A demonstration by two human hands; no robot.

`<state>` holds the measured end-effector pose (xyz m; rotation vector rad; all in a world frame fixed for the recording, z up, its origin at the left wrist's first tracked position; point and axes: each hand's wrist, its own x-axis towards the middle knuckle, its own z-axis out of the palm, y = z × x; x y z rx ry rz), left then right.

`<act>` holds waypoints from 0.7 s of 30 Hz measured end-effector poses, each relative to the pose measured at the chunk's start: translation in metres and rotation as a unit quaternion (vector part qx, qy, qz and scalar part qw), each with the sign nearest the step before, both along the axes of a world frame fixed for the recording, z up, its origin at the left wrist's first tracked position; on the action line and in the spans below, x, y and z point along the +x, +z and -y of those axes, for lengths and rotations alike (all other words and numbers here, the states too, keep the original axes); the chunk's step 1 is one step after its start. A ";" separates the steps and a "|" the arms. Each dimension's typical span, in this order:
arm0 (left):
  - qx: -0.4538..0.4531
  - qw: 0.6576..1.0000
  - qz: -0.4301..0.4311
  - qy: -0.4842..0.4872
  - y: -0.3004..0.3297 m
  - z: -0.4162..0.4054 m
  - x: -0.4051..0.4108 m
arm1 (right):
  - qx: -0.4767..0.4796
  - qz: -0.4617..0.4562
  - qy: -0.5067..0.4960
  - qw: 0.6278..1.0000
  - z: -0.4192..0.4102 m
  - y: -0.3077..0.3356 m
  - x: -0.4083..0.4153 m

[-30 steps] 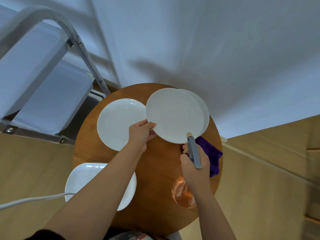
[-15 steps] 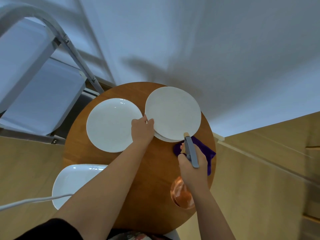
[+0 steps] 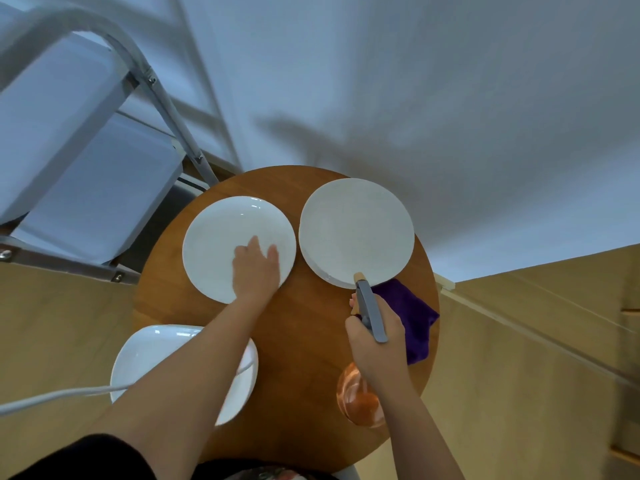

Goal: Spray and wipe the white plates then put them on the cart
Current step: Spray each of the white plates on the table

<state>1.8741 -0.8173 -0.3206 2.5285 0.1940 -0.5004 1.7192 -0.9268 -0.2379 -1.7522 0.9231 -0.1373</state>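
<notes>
On the round wooden table (image 3: 304, 327), my left hand (image 3: 255, 271) is lying flat, fingers spread, on the left round white plate (image 3: 221, 244). My right hand (image 3: 375, 341) is gripping the grey-headed amber spray bottle (image 3: 370, 315) — nozzle touching the right white plate's (image 3: 356, 230) near rim, purple cloth (image 3: 412, 317) beside.

Two round white ceramic plates (image 3: 221, 237) (image 3: 356, 230) lie flat side by side on the round wooden surface (image 3: 304, 327); a squarish white plate (image 3: 145, 358) overhangs its near-left edge.

two plates (image 3: 239, 233) side by side on table (image 3: 304, 327), cloth (image 3: 412, 317) right (cart (image 3: 79, 174) behind-left)
</notes>
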 end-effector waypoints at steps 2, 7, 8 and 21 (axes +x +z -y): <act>0.056 0.998 0.020 0.029 0.001 -0.026 0.017 | -0.002 0.002 0.012 1.000 -0.004 -0.001 0.002; 0.102 0.990 -0.057 0.083 -0.003 -0.084 0.040 | 0.013 0.005 0.065 0.998 -0.020 -0.003 0.010; 0.092 0.991 -0.061 0.079 -0.005 -0.093 0.042 | 0.028 0.005 0.089 0.996 -0.024 -0.003 0.011; -0.085 0.963 -0.188 0.175 -0.026 -0.119 0.061 | 0.037 -0.031 0.130 0.990 -0.081 -0.006 0.040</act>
